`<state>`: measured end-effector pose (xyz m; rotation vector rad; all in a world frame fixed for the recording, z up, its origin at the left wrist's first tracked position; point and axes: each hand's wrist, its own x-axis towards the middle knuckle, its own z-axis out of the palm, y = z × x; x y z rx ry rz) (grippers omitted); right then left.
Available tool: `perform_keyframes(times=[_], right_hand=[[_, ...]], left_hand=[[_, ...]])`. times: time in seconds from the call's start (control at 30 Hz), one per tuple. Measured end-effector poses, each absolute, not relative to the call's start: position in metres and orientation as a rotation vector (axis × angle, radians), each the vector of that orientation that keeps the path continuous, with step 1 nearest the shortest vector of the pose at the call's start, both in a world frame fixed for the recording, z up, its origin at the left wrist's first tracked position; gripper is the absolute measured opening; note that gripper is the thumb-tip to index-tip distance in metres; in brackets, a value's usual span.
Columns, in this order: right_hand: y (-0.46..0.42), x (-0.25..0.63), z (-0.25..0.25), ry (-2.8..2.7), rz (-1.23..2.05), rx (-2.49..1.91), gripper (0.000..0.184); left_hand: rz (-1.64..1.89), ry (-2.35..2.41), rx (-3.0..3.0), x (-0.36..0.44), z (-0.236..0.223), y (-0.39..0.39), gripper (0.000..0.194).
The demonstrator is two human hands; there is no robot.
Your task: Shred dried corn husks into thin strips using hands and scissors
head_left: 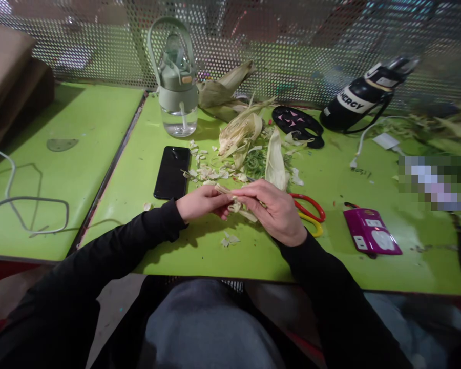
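Note:
My left hand [205,201] and my right hand [273,209] meet over the green table [211,251]. Between their pinched fingers is a pale strip of corn husk [236,206], partly hidden by the fingers. Just beyond the hands lie a bundle of dried corn husks [240,132], a broad single husk leaf [276,161] and a tangle of green strands [255,163]. Small husk scraps [209,171] are scattered around them. Scissors with red and yellow handles [318,207] lie beside my right hand, their blades out of sight.
A black phone [172,172] lies left of the scraps, with a clear water bottle [179,102] behind it. A black bottle [355,100] leans at the back right, near a black palette-shaped piece [297,124]. A purple box [372,231] sits at right; a cable [38,230] crosses the left table.

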<state>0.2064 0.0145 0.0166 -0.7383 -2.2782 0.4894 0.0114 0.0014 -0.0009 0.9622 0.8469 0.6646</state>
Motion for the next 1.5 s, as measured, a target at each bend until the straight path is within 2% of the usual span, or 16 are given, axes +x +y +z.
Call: perform_keyframes(times=[0.57, 0.83, 1.5], right_hand=[[0.024, 0.221, 0.025, -2.484, 0.513, -0.531, 0.027], [0.018, 0.215, 0.027, -2.479, 0.480, -0.637, 0.014], [0.017, 0.208, 0.020, -2.510, 0.352, -0.712, 0.009]], left_hand=[[0.637, 0.835, 0.856, 0.010, -0.003, 0.001, 0.021], [0.620, 0.835, 0.886, 0.011, -0.004, 0.002, 0.023], [0.693, 0.964, 0.862, 0.021, 0.001, -0.001, 0.020]])
